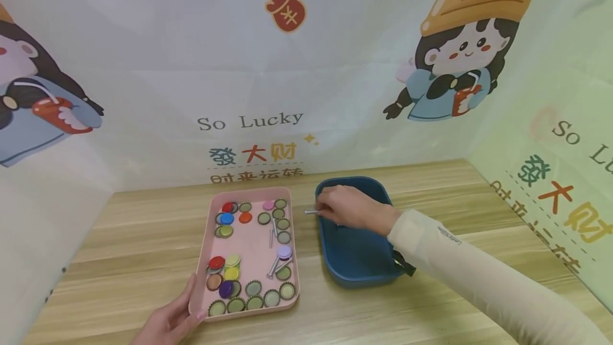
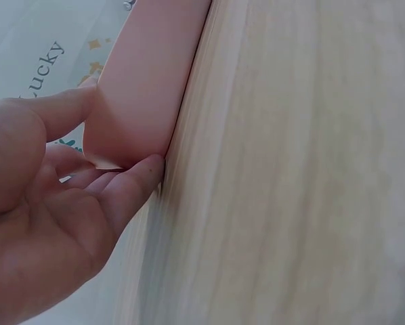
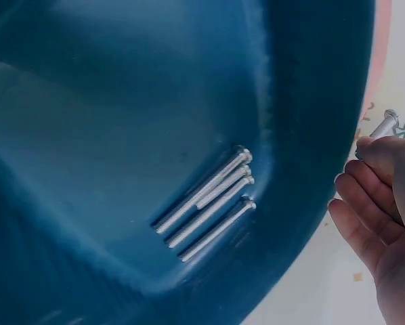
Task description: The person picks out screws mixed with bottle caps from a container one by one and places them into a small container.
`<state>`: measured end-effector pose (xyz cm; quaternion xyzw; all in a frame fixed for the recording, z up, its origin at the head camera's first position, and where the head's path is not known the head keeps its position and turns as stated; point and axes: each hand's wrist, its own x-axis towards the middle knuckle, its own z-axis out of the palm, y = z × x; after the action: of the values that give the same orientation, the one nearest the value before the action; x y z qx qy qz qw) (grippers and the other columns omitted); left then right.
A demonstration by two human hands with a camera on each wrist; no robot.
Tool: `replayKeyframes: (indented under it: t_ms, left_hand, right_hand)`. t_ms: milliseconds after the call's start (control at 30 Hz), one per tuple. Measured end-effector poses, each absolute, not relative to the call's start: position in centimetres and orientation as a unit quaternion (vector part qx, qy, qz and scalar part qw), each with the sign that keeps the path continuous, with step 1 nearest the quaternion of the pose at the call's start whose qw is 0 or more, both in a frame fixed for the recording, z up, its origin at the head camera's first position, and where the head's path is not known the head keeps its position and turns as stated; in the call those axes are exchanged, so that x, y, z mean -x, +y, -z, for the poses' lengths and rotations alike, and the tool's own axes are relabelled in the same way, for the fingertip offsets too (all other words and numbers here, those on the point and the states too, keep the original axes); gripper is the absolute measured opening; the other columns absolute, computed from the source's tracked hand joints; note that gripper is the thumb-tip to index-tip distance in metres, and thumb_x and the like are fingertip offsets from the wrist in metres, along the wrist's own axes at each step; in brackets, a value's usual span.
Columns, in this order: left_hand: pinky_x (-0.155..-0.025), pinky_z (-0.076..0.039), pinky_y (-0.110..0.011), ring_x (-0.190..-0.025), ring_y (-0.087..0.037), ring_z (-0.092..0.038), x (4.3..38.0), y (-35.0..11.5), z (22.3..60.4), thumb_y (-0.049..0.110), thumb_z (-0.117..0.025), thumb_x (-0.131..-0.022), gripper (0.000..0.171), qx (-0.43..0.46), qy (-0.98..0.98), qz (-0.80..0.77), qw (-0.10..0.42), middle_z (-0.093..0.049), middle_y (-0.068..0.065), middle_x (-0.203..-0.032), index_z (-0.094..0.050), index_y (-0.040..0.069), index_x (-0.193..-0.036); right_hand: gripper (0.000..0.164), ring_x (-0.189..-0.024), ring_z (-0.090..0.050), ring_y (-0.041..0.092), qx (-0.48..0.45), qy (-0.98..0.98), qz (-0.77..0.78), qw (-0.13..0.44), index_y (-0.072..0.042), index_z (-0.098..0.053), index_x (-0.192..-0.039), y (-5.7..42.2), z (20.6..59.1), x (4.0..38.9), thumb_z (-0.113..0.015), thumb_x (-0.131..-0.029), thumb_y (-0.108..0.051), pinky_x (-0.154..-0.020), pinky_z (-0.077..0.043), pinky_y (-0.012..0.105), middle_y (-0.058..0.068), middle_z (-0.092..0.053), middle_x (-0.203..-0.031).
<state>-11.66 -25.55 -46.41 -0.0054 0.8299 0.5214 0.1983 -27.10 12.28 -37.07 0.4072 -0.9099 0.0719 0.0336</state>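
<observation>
My left hand (image 1: pixel 168 317) holds the near left corner of a pink tray (image 1: pixel 250 194); in the left wrist view its thumb and fingers (image 2: pixel 138 177) grip that corner. Inside the tray lie several bottle caps (image 1: pixel 254 288), coloured discs (image 1: pixel 227 218) and a few silver bolts (image 1: pixel 273 268). Above the left rim of a blue bin (image 1: pixel 330 260), my right hand (image 1: pixel 346 205) pinches a silver bolt (image 1: pixel 311 212), its end pointing left toward the tray. Several more bolts (image 3: pixel 209 215) lie side by side on the bin's floor in the right wrist view.
The tray and bin stand side by side on a wood-grain table (image 1: pixel 124 249), with a narrow gap between them. A printed cloth (image 1: pixel 158 84) hangs behind and at both sides. A dark strap (image 1: pixel 404 264) sits by the bin's right side.
</observation>
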Motion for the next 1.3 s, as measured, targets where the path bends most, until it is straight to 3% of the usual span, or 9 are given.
replayKeyframes:
  t_ms: [433,900,1300]
  left_hand:
    - [-0.104,-0.053,-0.030,-0.139,-0.036,-0.042,11.7,-25.8,46.6,0.029,-0.064,-0.099,0.089,-0.013,0.826,-0.524,0.206,-0.026,-0.032,-0.158,-0.005,-0.001,-0.158]
    - [-0.103,-0.054,-0.033,-0.139,-0.039,-0.048,11.6,-25.5,46.4,0.032,-0.063,-0.099,0.090,0.014,0.822,-0.528,0.214,-0.028,-0.031,-0.157,-0.004,0.000,-0.158]
    - [-0.105,-0.052,-0.034,-0.142,-0.043,-0.041,11.7,-25.6,46.3,0.033,-0.063,-0.099,0.091,0.007,0.826,-0.520,0.217,-0.026,-0.031,-0.158,-0.003,0.000,-0.158]
  right_hand:
    - [0.007,-0.077,-0.062,0.010,-0.376,-0.923,-0.074,0.020,-0.009,-0.072,-0.094,14.8,37.9,27.3,-0.066,-0.097,-0.011,-0.070,-0.057,0.025,0.003,-0.070,-0.092]
    - [0.011,-0.072,-0.062,0.006,-0.363,-0.928,-0.077,-0.033,-0.005,-0.074,-0.089,16.0,38.7,27.9,-0.065,-0.092,-0.001,-0.070,-0.057,0.023,0.003,-0.074,-0.085]
    - [0.010,-0.073,-0.068,0.012,-0.365,-0.926,-0.037,-0.083,-0.007,-0.078,-0.085,15.6,38.2,29.0,-0.069,-0.089,-0.003,-0.067,-0.058,0.024,0.004,-0.076,-0.083]
